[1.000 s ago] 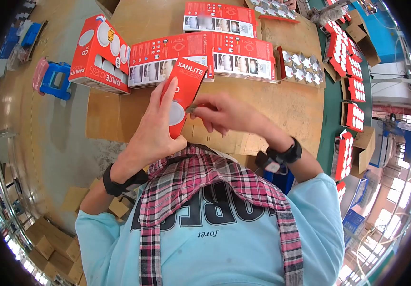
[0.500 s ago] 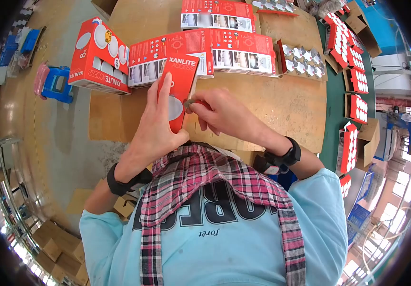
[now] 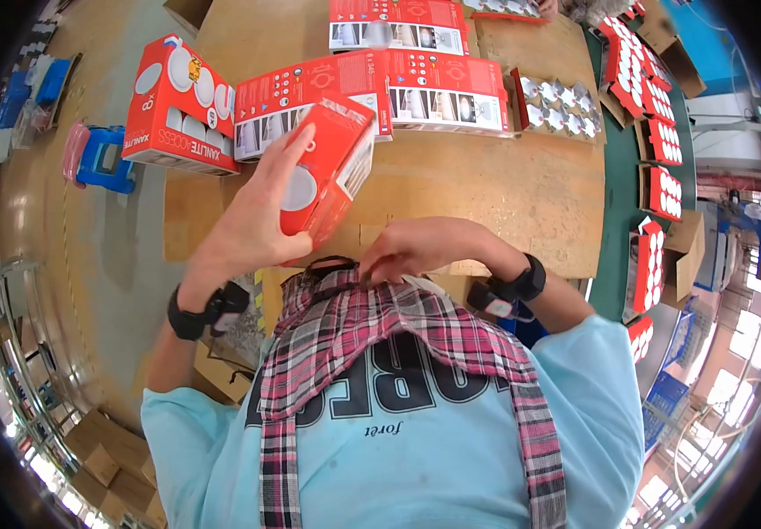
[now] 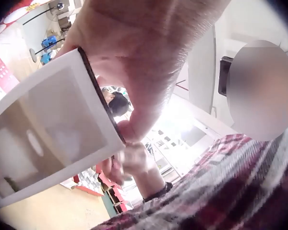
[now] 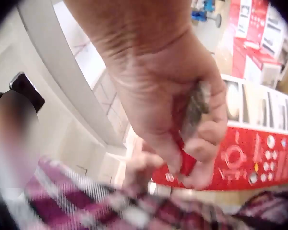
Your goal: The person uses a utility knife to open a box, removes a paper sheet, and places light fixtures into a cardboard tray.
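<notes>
My left hand (image 3: 253, 207) grips a red XANLITE box (image 3: 332, 145) across its front, fingers along one side and thumb at its lower end. The box is tilted over the table's near edge, a printed side panel showing. In the left wrist view a picture panel of the box (image 4: 43, 129) lies close below that hand. My right hand (image 3: 425, 247) is apart from the box, low beside the plaid apron (image 3: 389, 309). Its curled fingers hold a small, worn grey-brown object (image 5: 196, 110) with a red part; I cannot tell its kind.
On the wooden table (image 3: 486, 194), an upright red box (image 3: 169, 115) stands left, beside red boxes (image 3: 442, 93) lying flat. A tray of silvery bulbs (image 3: 561, 106) lies right. Filled red trays (image 3: 663, 141) line a green surface (image 3: 610, 203). Another person's hand (image 3: 548, 9) shows at the far edge.
My right hand has left the box's edge and dropped toward the apron with the small object. My left hand has shifted slightly left and turned the box, bringing its side panel into view.
</notes>
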The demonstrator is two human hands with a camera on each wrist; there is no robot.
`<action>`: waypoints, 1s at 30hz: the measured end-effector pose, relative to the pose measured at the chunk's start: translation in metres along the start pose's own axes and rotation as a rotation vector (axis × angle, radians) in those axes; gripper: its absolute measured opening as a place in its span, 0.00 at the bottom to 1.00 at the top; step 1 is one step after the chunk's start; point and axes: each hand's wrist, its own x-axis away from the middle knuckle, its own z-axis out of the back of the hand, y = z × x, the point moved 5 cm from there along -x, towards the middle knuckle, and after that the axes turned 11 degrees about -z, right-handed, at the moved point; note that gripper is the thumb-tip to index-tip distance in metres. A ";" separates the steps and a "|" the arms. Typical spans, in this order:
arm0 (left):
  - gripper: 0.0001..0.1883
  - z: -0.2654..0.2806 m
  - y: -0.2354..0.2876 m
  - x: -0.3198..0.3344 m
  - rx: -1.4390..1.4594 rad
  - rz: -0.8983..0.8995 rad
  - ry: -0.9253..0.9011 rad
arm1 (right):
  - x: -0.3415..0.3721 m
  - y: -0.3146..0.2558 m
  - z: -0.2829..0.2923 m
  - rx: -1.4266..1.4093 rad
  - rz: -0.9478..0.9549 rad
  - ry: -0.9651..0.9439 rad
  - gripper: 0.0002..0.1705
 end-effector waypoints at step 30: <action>0.49 -0.046 -0.025 0.080 0.442 0.343 1.045 | -0.012 -0.031 0.051 -0.083 -0.042 0.757 0.23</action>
